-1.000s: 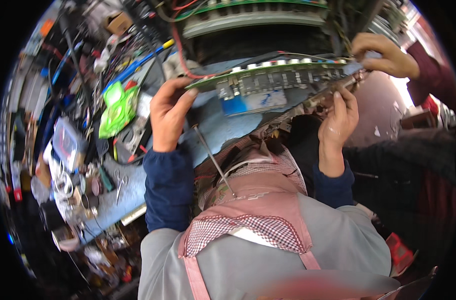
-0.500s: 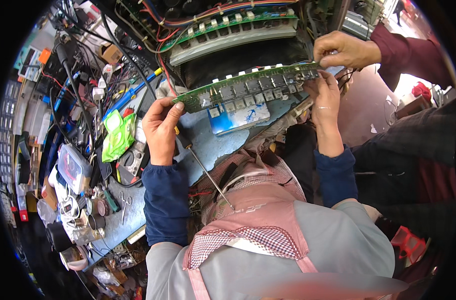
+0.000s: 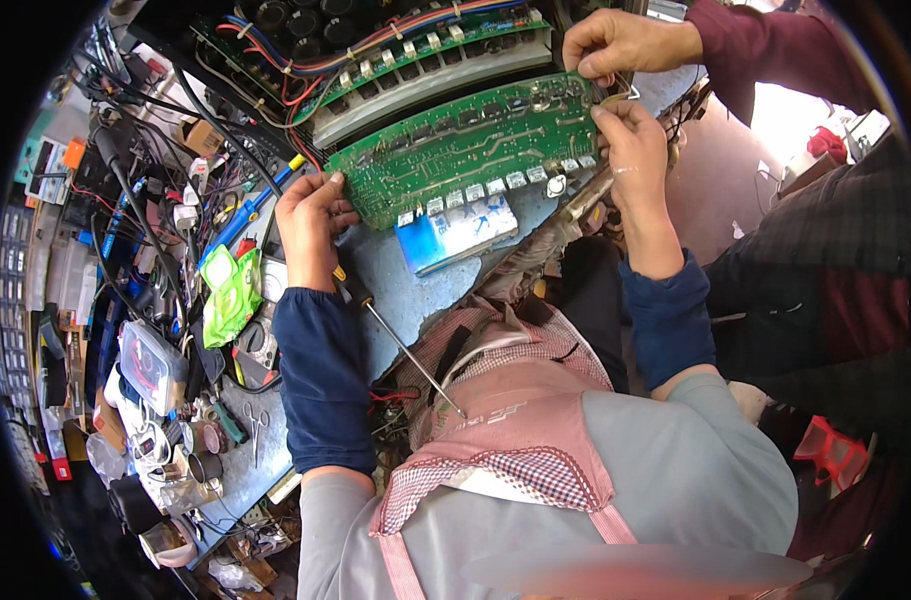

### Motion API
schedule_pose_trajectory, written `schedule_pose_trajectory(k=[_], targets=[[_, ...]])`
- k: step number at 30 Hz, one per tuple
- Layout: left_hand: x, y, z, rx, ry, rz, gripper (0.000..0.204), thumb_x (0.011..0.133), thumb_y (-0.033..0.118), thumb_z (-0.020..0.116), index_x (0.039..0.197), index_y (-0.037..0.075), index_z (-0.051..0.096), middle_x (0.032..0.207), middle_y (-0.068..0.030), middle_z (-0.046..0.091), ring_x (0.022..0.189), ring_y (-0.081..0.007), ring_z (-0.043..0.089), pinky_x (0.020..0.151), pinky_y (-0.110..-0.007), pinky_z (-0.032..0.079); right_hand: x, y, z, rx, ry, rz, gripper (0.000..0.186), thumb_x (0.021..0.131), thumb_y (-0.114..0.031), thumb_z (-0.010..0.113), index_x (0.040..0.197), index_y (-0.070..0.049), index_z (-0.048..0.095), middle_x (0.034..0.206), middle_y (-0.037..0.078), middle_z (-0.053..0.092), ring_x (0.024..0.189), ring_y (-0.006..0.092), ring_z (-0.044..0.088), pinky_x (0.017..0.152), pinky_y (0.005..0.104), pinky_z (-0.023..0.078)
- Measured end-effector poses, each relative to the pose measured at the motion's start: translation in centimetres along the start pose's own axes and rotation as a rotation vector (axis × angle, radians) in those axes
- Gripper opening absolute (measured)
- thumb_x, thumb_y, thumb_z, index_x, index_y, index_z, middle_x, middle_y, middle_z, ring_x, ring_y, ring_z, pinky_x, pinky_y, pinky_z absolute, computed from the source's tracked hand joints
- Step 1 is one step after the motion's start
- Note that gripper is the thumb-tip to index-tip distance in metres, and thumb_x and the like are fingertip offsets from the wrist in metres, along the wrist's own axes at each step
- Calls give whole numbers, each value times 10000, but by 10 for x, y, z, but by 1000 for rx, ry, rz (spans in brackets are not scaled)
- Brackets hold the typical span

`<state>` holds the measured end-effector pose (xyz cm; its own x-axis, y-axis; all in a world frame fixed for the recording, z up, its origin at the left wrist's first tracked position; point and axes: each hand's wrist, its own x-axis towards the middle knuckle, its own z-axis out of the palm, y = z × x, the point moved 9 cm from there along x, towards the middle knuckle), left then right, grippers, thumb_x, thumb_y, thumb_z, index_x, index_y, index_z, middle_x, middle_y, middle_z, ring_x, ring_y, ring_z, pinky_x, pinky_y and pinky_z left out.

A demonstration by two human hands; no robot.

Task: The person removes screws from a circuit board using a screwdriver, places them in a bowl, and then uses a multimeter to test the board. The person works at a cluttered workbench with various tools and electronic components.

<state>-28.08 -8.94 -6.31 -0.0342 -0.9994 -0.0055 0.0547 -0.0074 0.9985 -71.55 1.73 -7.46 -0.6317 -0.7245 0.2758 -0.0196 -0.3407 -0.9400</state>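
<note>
A long green circuit board (image 3: 455,150) is tilted so its broad soldered face shows, with a row of white connectors along its near edge. My left hand (image 3: 313,215) pinches its left end, and my right hand (image 3: 630,145) grips its right end. Another person's hand (image 3: 625,45), in a dark red sleeve, touches the board's far right corner. Beneath the board a blue and white box (image 3: 457,235) lies on the blue worktop (image 3: 390,265). A screwdriver (image 3: 405,345) rests by my left forearm, its shaft reaching over my apron.
Behind the board stands an opened device (image 3: 425,75) with another board, coloured wires and capacitors. Cluttering the left side are cables, a green packet (image 3: 230,290), a clear plastic box (image 3: 153,365), and scissor-like forceps (image 3: 257,432). The other person's dark clothing (image 3: 805,270) fills the right.
The circuit board has turned from nearly edge-on to showing its green soldered face. Both my hands and the other person's hand have shifted a little left in the picture with it.
</note>
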Motion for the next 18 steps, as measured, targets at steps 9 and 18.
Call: schedule_pose_trajectory(k=[9, 18], targets=[[3, -4, 3, -26, -29, 22, 114, 1036, 133, 712, 950, 65, 681, 793, 1, 661, 640, -110, 639, 578, -251, 531, -29, 38, -28, 98, 131, 127, 150, 1001, -125, 726, 1079, 2, 714, 951, 54, 729, 807, 124, 668, 707, 264, 509], [-3, -4, -2, -39, -36, 59, 149, 1008, 167, 750, 999, 21, 720, 812, -21, 700, 669, -108, 665, 630, -250, 565, -81, 61, -39, 192, 148, 267, 113, 1023, -115, 692, 1095, -28, 687, 958, 59, 725, 769, 133, 684, 671, 262, 515]])
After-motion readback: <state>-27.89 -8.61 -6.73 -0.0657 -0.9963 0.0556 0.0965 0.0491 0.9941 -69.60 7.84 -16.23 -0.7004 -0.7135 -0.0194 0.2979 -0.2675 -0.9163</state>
